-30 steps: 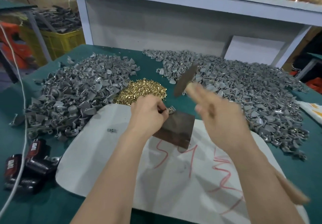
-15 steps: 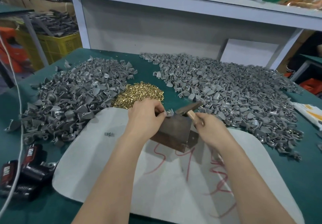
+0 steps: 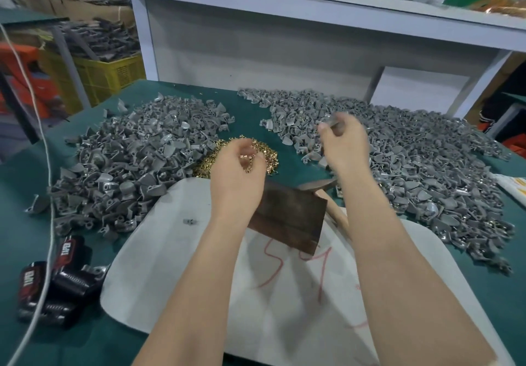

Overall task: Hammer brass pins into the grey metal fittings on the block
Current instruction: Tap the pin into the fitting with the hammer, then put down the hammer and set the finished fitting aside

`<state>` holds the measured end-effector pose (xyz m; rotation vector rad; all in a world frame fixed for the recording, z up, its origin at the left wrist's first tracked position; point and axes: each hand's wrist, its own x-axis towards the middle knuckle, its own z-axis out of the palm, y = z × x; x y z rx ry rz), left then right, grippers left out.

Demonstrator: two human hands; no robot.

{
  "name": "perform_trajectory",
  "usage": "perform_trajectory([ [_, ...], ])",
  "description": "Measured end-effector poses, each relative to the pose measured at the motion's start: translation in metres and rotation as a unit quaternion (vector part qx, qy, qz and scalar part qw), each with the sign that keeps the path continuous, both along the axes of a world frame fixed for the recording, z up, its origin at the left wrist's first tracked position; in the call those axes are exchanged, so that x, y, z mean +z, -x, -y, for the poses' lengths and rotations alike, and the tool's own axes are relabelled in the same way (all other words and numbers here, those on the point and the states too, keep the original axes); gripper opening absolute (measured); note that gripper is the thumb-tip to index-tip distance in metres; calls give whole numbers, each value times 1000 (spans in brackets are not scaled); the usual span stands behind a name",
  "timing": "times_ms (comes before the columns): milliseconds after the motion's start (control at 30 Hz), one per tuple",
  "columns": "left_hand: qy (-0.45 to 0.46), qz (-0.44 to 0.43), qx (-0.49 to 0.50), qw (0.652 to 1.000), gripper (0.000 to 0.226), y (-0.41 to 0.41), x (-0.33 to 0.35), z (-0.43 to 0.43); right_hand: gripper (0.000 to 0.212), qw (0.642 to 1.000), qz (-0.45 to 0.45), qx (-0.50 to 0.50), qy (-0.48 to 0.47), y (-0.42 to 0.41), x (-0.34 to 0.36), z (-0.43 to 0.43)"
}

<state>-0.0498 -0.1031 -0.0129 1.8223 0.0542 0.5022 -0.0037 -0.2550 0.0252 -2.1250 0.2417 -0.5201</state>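
My left hand (image 3: 237, 175) hovers over the heap of brass pins (image 3: 269, 153), its fingers curled round a few pins. Over the right-hand heap of grey metal fittings (image 3: 427, 172), my right hand (image 3: 345, 145) pinches one grey fitting (image 3: 331, 122), which is blurred. The dark block (image 3: 290, 220) lies on the white board (image 3: 199, 266) between my forearms with nothing on its top. Just behind the block rests the hammer, its head (image 3: 316, 185) against the block's far edge and its wooden handle (image 3: 337, 216) beside my right forearm.
A second heap of grey fittings (image 3: 128, 160) covers the table's left side. One lone fitting (image 3: 190, 221) sits on the board. Black and red battery packs (image 3: 57, 277) and a white cord (image 3: 48, 166) lie at the left edge. A white shelf frame (image 3: 284, 4) stands behind.
The right hand has laid the hammer down behind the block and reached to the right heap for a fitting. The left hand left the block and went forward to the brass pins.
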Motion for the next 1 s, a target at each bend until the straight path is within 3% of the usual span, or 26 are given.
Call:
perform_trajectory([
  [67, 91, 25, 57, 994, 22, -1, 4, -4, 75, 996, -65, -36, 47, -14, 6, -4],
  [133, 185, 46, 108, 976, 20, -1, 7, -9, 78, 985, -89, 38, 144, -16, 3, -29],
  [200, 276, 68, 154, 946, 22, -2, 10, -16, 59, 962, -52, 183, 198, -15, -8, -68],
  [267, 336, 90, 188, 919, 23, -4, 11, -21, 38, 913, -58, 313, 255, -11, -19, -111],
  [333, 352, 103, 211, 906, 23, -4, 10, -25, 30, 891, -110, 382, 218, -9, -31, -142],
  [400, 349, 107, 229, 902, 22, -4, 9, -29, 33, 904, -147, 380, 128, -6, -38, -161],
  [567, 362, 75, 238, 898, 21, -10, 6, -34, 27, 923, -115, 345, 127, -10, -32, -166],
  [667, 336, 41, 180, 924, 29, -12, 2, -30, 7, 947, -70, 298, 101, -16, -22, -147],
  [767, 326, -1, 119, 938, 34, -12, 2, -24, 14, 964, -56, 252, 70, -19, -10, -115],
  [867, 336, 27, 149, 930, 31, -6, 7, -21, 13, 956, -72, 258, 122, -17, -9, -95],
  [1000, 387, 114, 228, 886, 27, -5, 12, -36, 28, 908, -84, 333, 239, -9, -21, -118],
])
